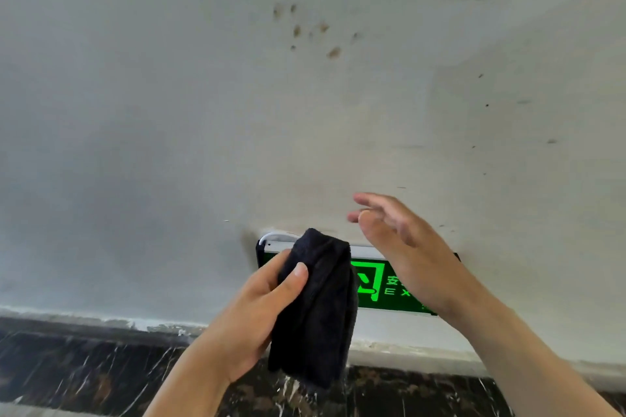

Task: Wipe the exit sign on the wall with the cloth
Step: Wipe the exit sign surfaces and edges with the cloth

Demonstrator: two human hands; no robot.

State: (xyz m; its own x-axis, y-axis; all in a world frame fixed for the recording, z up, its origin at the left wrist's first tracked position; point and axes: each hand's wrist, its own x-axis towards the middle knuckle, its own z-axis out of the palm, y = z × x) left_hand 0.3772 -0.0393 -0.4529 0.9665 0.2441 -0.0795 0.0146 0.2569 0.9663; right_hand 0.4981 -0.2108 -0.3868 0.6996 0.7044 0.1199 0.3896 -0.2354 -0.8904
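A glowing green exit sign [379,284] is fixed low on the grey wall, just above the skirting. My left hand [257,308] grips a folded black cloth [318,308] that hangs in front of the sign's left end and hides it. My right hand [403,247] is open with fingers spread, held in front of the sign's right part, empty. Only the sign's middle shows, with a running-figure symbol and part of the lettering.
The plaster wall [203,112] carries several brown stains [333,51] above the sign. A dark marbled skirting band [84,369] runs along the bottom. A small white cable loops at the sign's top left corner [267,236].
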